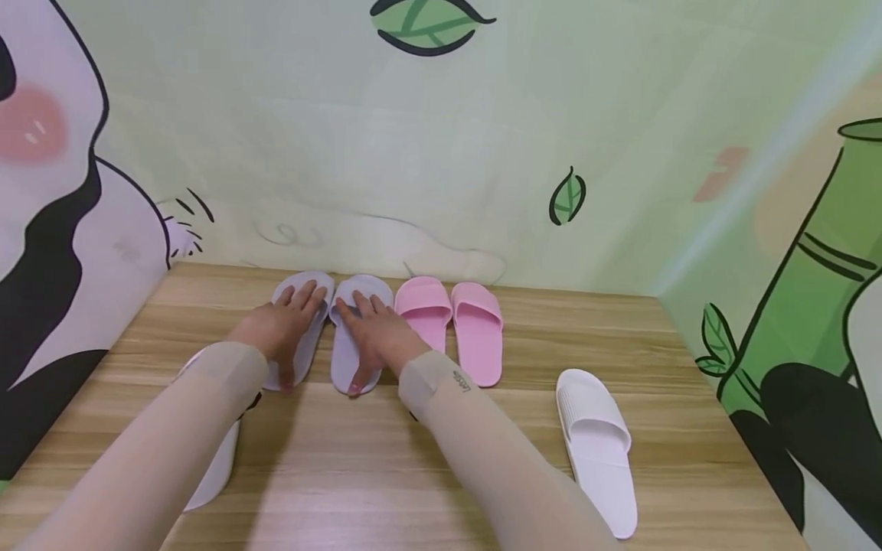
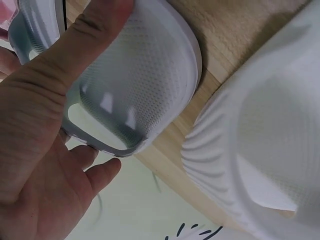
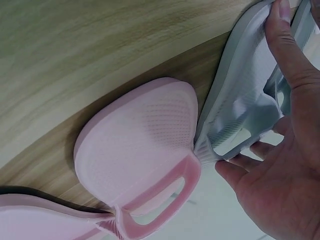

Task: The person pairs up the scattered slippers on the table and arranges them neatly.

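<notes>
Head view had you leaning over the counter [image 1: 427, 451], both hands down on a pair of pale lavender-grey slippers at the back, by the wall. Left slipper [image 1: 301, 325] and right slipper [image 1: 358, 330] lay side by side, toes to the wall, soft matte foam with a dotted texture on the footbed and a wide closed strap. Your left hand [image 1: 279, 330] lay flat over the left one, fingers [image 1: 306, 295] spread across the strap toward the toe, thumb down near the heel end. Your right hand [image 1: 377, 333] covered the right one the same way, fingers [image 1: 360, 304] spread, thumb reaching back along the sole. On the wrist views your thumbs ran along the slippers' edges, the other fingers loose past the strap. Just right of them stood the pink slippers [image 1: 451, 325], the nearer one touching the right lavender slipper. One white slipper [image 1: 598, 448] lay well apart to the right, another white slipper [image 1: 217, 459] under your left forearm.
</notes>
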The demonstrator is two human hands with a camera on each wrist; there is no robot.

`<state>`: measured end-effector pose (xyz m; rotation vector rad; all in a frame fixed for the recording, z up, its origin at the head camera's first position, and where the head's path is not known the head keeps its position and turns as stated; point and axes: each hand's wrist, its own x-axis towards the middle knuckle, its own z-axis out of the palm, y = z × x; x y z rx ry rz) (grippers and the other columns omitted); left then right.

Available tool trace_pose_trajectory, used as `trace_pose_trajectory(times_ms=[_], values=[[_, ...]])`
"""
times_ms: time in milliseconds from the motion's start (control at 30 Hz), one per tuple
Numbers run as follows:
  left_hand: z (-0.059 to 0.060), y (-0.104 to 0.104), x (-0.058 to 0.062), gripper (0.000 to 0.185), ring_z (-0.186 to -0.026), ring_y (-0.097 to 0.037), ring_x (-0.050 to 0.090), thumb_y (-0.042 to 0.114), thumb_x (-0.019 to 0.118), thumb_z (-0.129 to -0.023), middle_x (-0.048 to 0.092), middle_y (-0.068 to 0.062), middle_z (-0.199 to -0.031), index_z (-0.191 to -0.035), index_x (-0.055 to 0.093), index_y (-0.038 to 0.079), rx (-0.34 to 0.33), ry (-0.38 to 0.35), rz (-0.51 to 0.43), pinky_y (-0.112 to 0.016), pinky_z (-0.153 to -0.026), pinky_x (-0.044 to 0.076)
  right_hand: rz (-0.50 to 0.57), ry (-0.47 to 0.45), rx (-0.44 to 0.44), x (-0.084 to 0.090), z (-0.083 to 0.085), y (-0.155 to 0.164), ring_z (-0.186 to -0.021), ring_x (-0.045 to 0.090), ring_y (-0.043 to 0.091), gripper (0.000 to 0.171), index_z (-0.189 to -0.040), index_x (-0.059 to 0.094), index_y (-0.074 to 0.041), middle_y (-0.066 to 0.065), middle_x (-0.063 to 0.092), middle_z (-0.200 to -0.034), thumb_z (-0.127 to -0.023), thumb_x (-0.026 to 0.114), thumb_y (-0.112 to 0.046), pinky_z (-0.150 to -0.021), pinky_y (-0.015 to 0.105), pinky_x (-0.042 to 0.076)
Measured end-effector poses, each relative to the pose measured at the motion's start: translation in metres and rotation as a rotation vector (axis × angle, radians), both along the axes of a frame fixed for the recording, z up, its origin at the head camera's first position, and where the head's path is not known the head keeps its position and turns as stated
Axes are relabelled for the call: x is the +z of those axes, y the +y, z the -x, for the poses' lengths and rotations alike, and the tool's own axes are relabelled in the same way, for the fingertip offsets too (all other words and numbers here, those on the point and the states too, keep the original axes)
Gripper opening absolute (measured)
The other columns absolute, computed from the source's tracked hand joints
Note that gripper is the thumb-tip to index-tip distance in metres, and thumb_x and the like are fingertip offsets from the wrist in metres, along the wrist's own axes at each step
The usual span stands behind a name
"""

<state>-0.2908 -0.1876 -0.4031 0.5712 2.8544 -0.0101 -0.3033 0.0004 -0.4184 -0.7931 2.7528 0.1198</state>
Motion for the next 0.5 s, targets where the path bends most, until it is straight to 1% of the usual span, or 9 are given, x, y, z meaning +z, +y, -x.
trace_pose_trajectory(times_ms=[267, 367, 500], values=[[0.0021, -0.0028, 0.0006, 0.157, -0.154, -0.055, 0.018, 0.028, 0.107, -0.045, 0.008, -0.028, -0.171, -0.165, 0.01, 0.0, 0.028, -0.061, -0.038, -0.069, -0.113, 0.039, -0.001, 0.001, 0.016, 0.0032, -0.001, 0.0, -0.162, 0.014, 0.035, 0.146, -0.168, 0.001, -0.023, 0.01, 0.003, -0.176, -0.063, 0.093, -0.064, -0.131, 0.044, 0.023], [0.0039, -0.0035, 0.0012, 0.157, -0.155, -0.054, 0.016, 0.027, 0.107, -0.045, 0.008, -0.028, -0.172, -0.165, 0.01, 0.0, 0.024, -0.08, -0.048, -0.069, -0.114, 0.039, 0.004, -0.011, 0.016, 0.0039, -0.0003, 0.0009, -0.162, 0.012, 0.035, 0.145, -0.168, 0.001, -0.022, 0.01, 0.002, -0.176, -0.064, 0.093, -0.062, -0.131, 0.044, 0.021], [0.0062, -0.0058, 0.0009, 0.157, -0.155, -0.054, 0.016, 0.029, 0.107, -0.045, 0.008, -0.027, -0.172, -0.165, 0.009, 0.002, 0.011, -0.099, -0.056, -0.07, -0.114, 0.038, 0.024, -0.05, 0.003, 0.0038, 0.0009, 0.0015, -0.162, 0.01, 0.035, 0.143, -0.168, 0.0, -0.023, 0.009, 0.001, -0.177, -0.066, 0.093, -0.061, -0.131, 0.044, 0.02]])
